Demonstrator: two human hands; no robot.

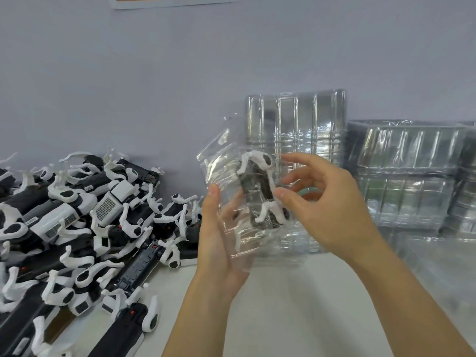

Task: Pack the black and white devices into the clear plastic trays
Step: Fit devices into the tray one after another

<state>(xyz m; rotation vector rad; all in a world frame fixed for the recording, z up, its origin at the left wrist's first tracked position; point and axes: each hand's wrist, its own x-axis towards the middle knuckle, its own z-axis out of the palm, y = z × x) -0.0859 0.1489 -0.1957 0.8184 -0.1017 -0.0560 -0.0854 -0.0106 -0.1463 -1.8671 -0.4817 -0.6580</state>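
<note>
Left hand [219, 233]: raised over table, palm up/inward, fingers straight, cradling the clear tray from below and left side; thumb tip at tray's left edge. Not curled round it.
Right hand [319, 199]: fingers bent, thumb tip pressed on device's right side thru/at the plastic; index and others arched above. Reads as a pinch on tray + device; far-side contact hidden.
Clear plastic tray [226, 161]: thin, crinkly, held in air btwn both hands, tilted, top corner up-left.
Device in tray [257, 189]: black body, white curved arms at top and bottom ends, lying lengthwise in tray, roughly upright. Whether fully seated in a pocket: can't tell.
Device pile [77, 228]: many black/white units heaped on table, left of hands, tangled, white arms sticking out every way; some show label/grille faces.
Tray stack, upright [296, 124]: clear trays standing on edge vs wall, right behind held tray.
Tray stacks, flat [407, 176]: piled at right, beside the upright ones; more at far right edge.
Table [296, 305]: white top, forearms over it.
Wall [180, 73]: pale grey-blue; a sheet's lower edge at top.
</note>
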